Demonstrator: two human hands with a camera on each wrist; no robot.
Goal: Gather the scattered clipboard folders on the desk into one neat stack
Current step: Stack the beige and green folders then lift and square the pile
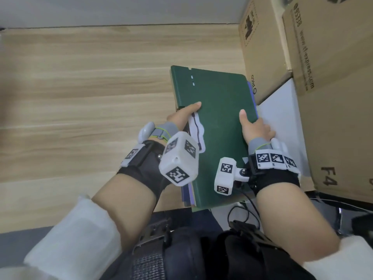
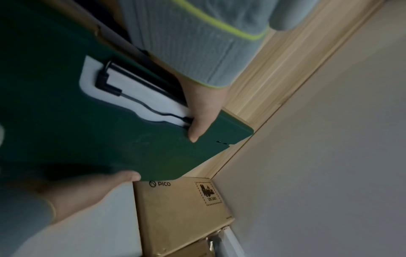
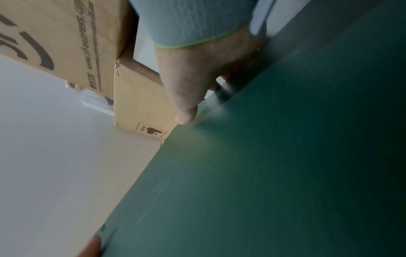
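— What were the hands doing when you looked over?

— Both gripped the same pile. The left hand [image 1: 182,116] pinched the left edge of the dark green clipboard folder [image 1: 220,126], thumb lying flat on the cover, the fingers tucked beneath. The right hand [image 1: 255,128] pinched the right edge the same way, thumb on top and fingers curled round the side.

— And where was the pile?

— Over the near right part of the wooden desk [image 1: 90,87], at about four o'clock from the desk's middle, its near end hanging past the desk edge. Under the green one I could see purple folder edges [image 1: 253,96] peeking out on the right, so it was a stack, though I couldn't count them.

— Anything around it?

— Cardboard boxes [image 1: 262,47] stood at two o'clock from the stack, just beside its far right corner, and a white surface [image 1: 282,110] lay at three o'clock. A white clip [image 2: 131,90] with a black cable sat on the cover beside the left thumb.
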